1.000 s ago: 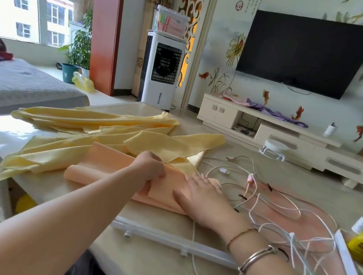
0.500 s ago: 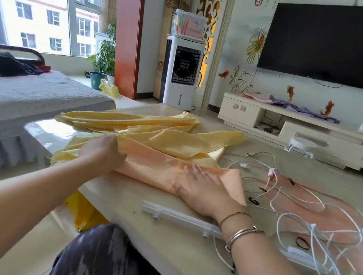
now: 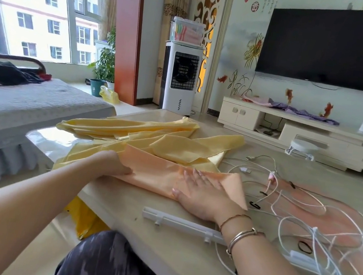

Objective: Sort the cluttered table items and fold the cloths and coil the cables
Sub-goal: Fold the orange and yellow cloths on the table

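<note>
I am pressing my right hand (image 3: 202, 193) flat, fingers spread and gripping nothing, on the peach cloth (image 3: 157, 176) near the table's (image 3: 157, 248) front edge, pinning the fold so it cannot slip; my left hand (image 3: 111, 164) is curling over the cloth's left end, seemingly pinching it to keep the crease taut; the yellow cloth (image 3: 151, 137) is lying crumpled just behind, waiting its turn; the white cables (image 3: 306, 218) are sprawling uncoiled to my right, beyond the white rail (image 3: 185, 225).
</note>
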